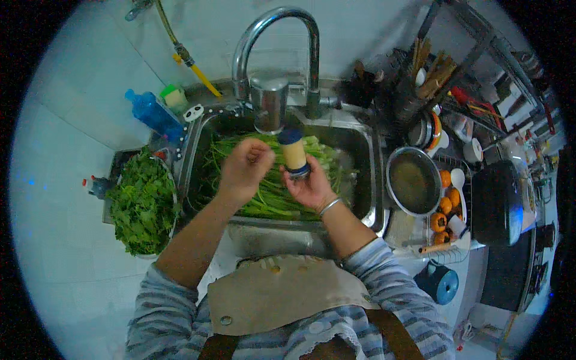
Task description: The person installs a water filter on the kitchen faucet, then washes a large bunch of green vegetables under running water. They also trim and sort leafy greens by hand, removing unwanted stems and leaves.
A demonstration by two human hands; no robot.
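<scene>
My right hand (pixel 312 181) holds a small container (pixel 294 153) with a dark blue cap and a pale yellow body, upright over the sink. To its left, my left hand (pixel 246 168) is raised with curled fingers; whether something small is between them cannot be told. Below both hands, long green vegetable stalks (pixel 274 202) lie in the stainless steel sink (pixel 372 198). A metal cylinder (pixel 271 103) stands at the sink's back, by the curved chrome faucet (pixel 278 14).
Leafy greens (pixel 144 202) fill a bowl at the left. A blue bottle (pixel 153 112) stands behind them. At the right are a pot of liquid (pixel 411 182), orange persimmons (pixel 438 222) on a wire rack and a black-lidded appliance (pixel 497 202).
</scene>
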